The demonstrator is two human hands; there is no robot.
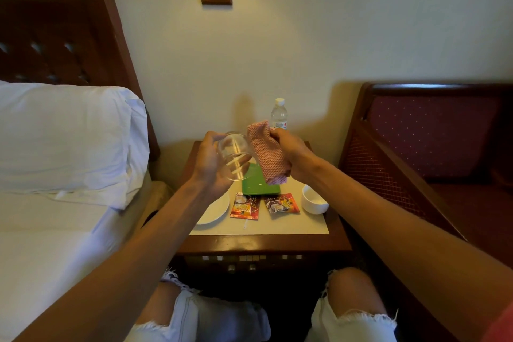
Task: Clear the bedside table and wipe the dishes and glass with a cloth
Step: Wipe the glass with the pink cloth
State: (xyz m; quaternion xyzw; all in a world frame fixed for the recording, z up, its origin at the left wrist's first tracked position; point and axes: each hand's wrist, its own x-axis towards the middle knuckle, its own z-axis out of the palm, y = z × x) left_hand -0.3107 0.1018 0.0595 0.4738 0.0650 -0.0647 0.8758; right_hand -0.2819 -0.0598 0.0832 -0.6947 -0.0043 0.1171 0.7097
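Observation:
My left hand [212, 164] grips a clear drinking glass [236, 154], tilted on its side above the bedside table [299, 228]. Right beside it my right hand [291, 154] holds a bunched pink knitted cloth [266, 157], which touches the glass's rim side. Below them on the table lie a green square dish [256, 184], a white plate [215, 209] partly hidden by my left forearm, a white cup [313, 200] and two red sachets [245, 207] [281, 204].
A plastic water bottle [279, 114] stands at the table's back by the wall. The bed with a white pillow [69, 139] is on the left, a dark red wooden chair [430, 147] on the right. My knees are under the table's front edge.

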